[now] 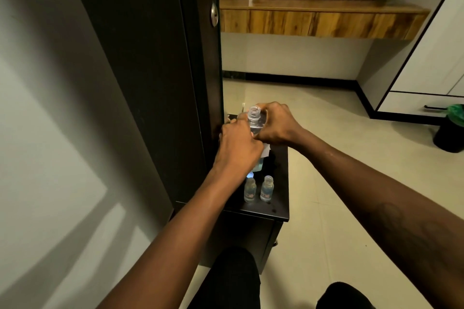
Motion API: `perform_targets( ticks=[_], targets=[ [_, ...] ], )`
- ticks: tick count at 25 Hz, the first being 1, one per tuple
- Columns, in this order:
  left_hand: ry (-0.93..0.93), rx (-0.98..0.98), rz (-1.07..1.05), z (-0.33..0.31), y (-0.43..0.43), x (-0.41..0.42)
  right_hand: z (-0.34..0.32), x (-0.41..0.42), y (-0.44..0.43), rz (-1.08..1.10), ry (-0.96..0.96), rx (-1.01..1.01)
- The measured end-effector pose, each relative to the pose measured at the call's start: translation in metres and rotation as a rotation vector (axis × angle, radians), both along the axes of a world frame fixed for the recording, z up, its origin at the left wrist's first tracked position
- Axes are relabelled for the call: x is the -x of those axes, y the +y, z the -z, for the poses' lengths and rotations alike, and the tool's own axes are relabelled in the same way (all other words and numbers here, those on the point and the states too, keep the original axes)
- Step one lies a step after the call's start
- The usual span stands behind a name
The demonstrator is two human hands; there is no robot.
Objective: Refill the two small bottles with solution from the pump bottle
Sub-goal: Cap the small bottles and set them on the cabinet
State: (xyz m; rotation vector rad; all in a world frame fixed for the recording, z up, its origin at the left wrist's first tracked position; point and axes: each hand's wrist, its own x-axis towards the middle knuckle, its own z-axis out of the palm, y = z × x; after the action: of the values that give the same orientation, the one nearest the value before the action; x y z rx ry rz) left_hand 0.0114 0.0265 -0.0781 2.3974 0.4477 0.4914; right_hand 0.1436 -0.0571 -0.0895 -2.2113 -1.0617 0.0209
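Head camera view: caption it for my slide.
Open-necked big bottle gripped by left hand and right hand, near two small bottles on a black table.

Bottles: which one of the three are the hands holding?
The large bottle with the open threaded neck: the left hand and the right hand both grip it. The left small bottle and right small bottle stand untouched on the black cabinet.

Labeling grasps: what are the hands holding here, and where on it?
Both hold the pump bottle, which has its pump off and its neck open. The right hand wraps its shoulder just below the neck; the left hand grips the body lower down.
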Motion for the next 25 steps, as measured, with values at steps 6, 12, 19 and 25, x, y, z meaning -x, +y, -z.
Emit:
perform_targets(
  ticks=[6,12,19,25],
  targets=[
    [-0.066,0.013,-0.05,0.007,-0.007,0.003,0.003,0.003,0.0,0.046,-0.025,-0.015],
    [-0.031,0.056,-0.067,0.029,-0.011,0.021,0.003,-0.008,0.003,0.07,0.002,0.078],
    [-0.01,0.189,-0.148,0.052,-0.014,0.044,0.003,0.02,-0.025,0.189,-0.027,-0.093],
    [0.039,0.31,-0.155,0.099,-0.023,0.072,0.005,0.051,-0.04,0.067,0.01,-0.1]
  ],
)
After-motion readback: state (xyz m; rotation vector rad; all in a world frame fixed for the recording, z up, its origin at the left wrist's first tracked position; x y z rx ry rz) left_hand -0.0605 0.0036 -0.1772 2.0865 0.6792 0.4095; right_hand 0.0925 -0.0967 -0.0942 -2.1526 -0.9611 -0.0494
